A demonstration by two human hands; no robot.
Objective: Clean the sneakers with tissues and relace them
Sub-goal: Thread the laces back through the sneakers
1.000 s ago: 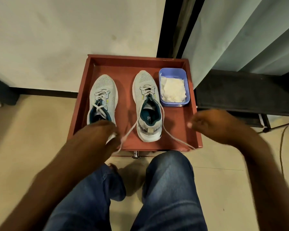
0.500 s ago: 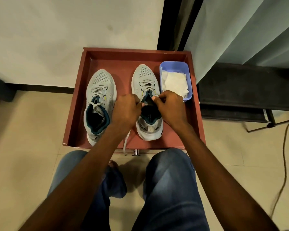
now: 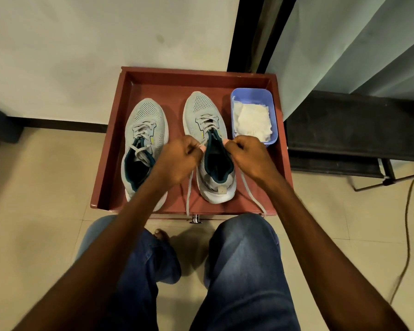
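In the head view, no brand name or other writing can be read on the shoes; the small pale tab at the heel of the right sneaker [image 3: 207,149] is too small to read.

Two grey sneakers with dark teal lining stand side by side in a red-brown tray [image 3: 110,168], toes pointing away from the person. The left sneaker [image 3: 145,130] has its laces loosely crossed. Both hands are over the right sneaker, at the two sides of its opening. The left hand [image 3: 179,161] is curled, and its thumb and fingers pinch the lace [image 3: 188,194] at the left edge of the tongue; this lace end hangs down over the front wall of the tray. The right hand [image 3: 247,155] is also curled and pinches the other lace end [image 3: 251,194] at the right edge, and this end runs down to the front right corner of the tray. Both forearms reach forward from the bottom corners of the picture, above knees in blue jeans [image 3: 244,271].

A blue plastic tub [image 3: 273,108] with white tissues [image 3: 252,123] stands in the tray, just beside the right sneaker. A small metal knob [image 3: 195,219] is on the front of the tray.
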